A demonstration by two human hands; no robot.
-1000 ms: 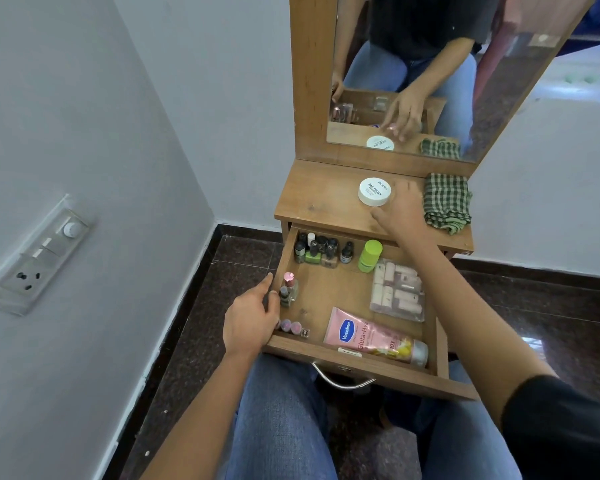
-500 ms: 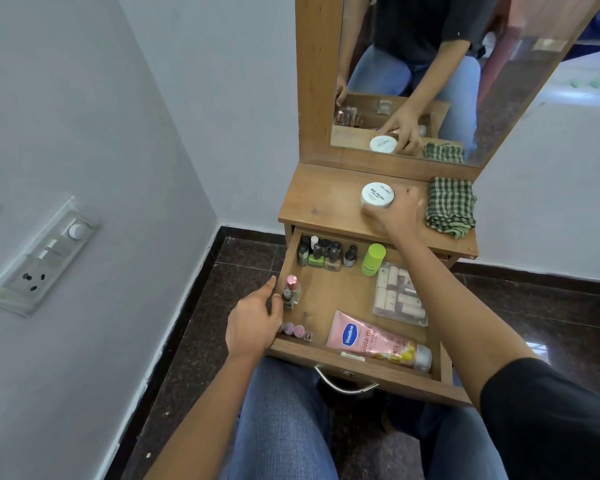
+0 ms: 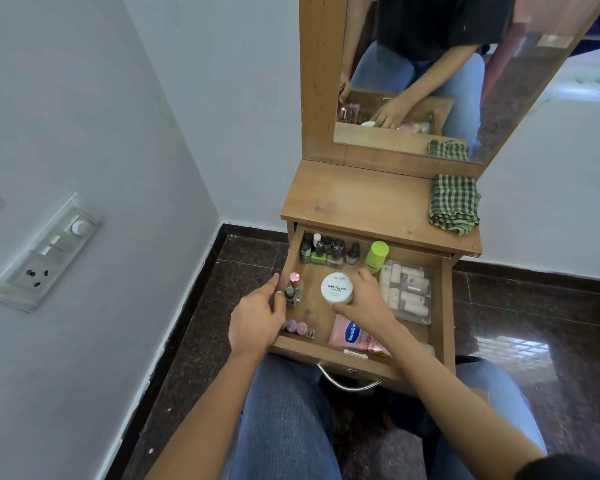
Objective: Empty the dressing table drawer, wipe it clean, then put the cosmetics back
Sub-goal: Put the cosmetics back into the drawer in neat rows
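The wooden drawer (image 3: 444, 306) stands pulled out over my lap. My right hand (image 3: 368, 303) grips a round white nail polish remover jar (image 3: 336, 287) low in the drawer's middle. My left hand (image 3: 255, 320) rests on the drawer's left wall with loosely curled fingers, beside two small bottles (image 3: 294, 289). At the back stand several dark nail polish bottles (image 3: 323, 249) and a green-capped bottle (image 3: 376, 255). A clear box of tubes (image 3: 407, 294) lies at the right. A pink Vaseline tube (image 3: 352, 336) lies at the front, partly under my right wrist.
A green checked cloth (image 3: 454, 204) lies folded on the right of the dressing table top (image 3: 354, 199), below the mirror (image 3: 430, 64). A white wall with a switch plate (image 3: 45, 251) runs close on the left. A metal handle (image 3: 347, 384) hangs from the drawer front above my knees.
My right hand took the white jar off the table top and brought it down into the drawer. My left hand stayed at the drawer's left wall.
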